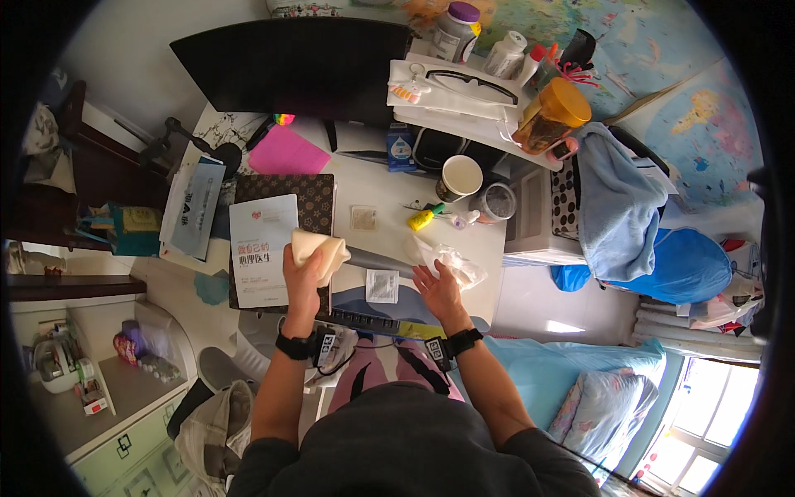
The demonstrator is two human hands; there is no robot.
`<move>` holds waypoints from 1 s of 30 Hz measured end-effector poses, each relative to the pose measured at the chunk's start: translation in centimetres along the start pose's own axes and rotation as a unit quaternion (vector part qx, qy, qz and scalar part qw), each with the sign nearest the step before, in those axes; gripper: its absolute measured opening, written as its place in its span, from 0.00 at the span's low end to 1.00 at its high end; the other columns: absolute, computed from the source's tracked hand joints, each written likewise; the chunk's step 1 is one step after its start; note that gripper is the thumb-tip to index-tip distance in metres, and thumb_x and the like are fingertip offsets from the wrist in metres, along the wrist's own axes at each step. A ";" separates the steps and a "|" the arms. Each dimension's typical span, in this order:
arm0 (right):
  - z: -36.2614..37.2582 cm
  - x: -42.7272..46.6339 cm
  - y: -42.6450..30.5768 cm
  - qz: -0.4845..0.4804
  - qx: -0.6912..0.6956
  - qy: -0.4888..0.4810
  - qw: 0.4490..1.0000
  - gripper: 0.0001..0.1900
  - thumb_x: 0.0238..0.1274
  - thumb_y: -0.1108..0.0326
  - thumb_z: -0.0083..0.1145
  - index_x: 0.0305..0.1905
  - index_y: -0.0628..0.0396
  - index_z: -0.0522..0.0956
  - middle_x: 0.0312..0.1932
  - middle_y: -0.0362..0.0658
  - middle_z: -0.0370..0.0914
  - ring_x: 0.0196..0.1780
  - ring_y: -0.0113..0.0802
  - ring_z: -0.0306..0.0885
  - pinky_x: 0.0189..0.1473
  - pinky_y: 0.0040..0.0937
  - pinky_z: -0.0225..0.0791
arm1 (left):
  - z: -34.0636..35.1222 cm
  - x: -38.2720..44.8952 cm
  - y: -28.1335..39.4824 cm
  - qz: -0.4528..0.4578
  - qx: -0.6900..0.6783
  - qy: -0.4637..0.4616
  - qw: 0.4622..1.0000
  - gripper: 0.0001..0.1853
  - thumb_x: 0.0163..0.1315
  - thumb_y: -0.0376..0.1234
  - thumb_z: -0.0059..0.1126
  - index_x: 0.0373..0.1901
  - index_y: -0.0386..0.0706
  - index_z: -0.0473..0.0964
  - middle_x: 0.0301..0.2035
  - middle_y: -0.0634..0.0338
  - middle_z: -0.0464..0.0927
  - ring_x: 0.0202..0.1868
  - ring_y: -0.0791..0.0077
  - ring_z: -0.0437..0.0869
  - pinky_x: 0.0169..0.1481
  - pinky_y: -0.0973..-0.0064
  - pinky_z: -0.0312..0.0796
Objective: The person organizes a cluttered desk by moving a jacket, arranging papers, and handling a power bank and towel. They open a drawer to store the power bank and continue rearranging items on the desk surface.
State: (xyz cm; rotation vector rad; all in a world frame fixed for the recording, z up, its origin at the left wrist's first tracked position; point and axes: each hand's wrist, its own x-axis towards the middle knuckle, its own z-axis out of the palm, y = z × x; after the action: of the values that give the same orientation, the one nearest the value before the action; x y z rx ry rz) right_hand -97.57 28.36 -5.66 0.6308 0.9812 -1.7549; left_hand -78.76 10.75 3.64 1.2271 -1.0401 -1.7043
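My left hand (302, 279) grips a folded cream cloth (320, 248) above the right edge of a white paperback book (261, 255). The book lies on a dark brown patterned folder (317, 192). With fingers apart and the palm partly up, my right hand (442, 291) is beside a crumpled, whitish, translucent plastic bag or tissue (466, 267). I cannot tell whether the fingers touch it. Between my hands a small silvery packet (382, 286) lies flat on the desk. Farther back is a small beige square packet (363, 218).
A paper cup (461, 177), a clear lidded jar (497, 202), a yellow-and-green small bottle (422, 217) and a blue eye-drop box (401, 149) stand or lie on the desk. Behind are a black monitor (292, 71) and a white shelf (459, 109) with bottles. A keyboard (363, 321) sits near the front edge.
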 end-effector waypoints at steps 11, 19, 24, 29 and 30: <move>-0.3 -2.5 2.2 -0.268 -0.654 0.021 0.707 0.33 0.46 0.76 0.57 0.62 0.52 0.61 0.45 0.48 0.72 0.43 0.43 0.76 0.41 0.34 0.72 | -5.4 -3.6 0.5 -0.048 0.013 0.004 0.999 0.20 0.56 0.24 0.56 0.53 0.36 0.68 0.43 0.57 0.76 0.42 0.71 0.79 0.46 0.75 0.73; 3.8 -0.6 6.2 -0.345 -0.858 -0.023 0.381 0.31 0.42 0.64 0.66 0.55 0.48 0.66 0.44 0.47 0.74 0.50 0.44 0.71 0.54 0.42 0.62 | -6.9 -5.2 0.5 -0.084 0.005 0.006 0.996 0.21 0.56 0.24 0.56 0.53 0.35 0.68 0.43 0.56 0.76 0.42 0.71 0.80 0.45 0.75 0.74; 5.6 0.8 5.3 -0.247 -0.863 -0.055 0.438 0.17 0.47 0.63 0.62 0.43 0.58 0.75 0.40 0.51 0.75 0.51 0.49 0.71 0.50 0.44 0.66 | -8.4 -6.5 0.6 -0.085 -0.023 0.010 0.996 0.21 0.56 0.23 0.56 0.53 0.35 0.68 0.44 0.56 0.76 0.43 0.71 0.80 0.46 0.75 0.74; 11.3 5.7 4.9 -0.432 -0.735 -0.100 0.514 0.15 0.47 0.66 0.62 0.40 0.62 0.77 0.47 0.52 0.72 0.54 0.53 0.66 0.56 0.42 0.63 | -9.0 -7.6 0.7 -0.075 -0.043 0.019 0.996 0.21 0.56 0.22 0.56 0.53 0.36 0.68 0.44 0.57 0.76 0.43 0.71 0.80 0.47 0.74 0.74; 12.3 6.8 5.0 -0.451 -0.747 -0.103 0.477 0.16 0.47 0.67 0.62 0.42 0.60 0.77 0.50 0.50 0.70 0.56 0.52 0.65 0.57 0.42 0.63 | -9.0 -7.8 0.7 -0.089 -0.028 0.027 0.995 0.21 0.56 0.22 0.56 0.53 0.36 0.68 0.44 0.57 0.76 0.43 0.71 0.80 0.47 0.74 0.74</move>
State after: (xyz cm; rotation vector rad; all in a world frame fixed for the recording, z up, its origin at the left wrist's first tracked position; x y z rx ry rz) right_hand -95.17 13.62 -5.93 -1.4471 2.3062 -0.8425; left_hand -68.16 16.06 5.06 1.3555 -0.8679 -1.8113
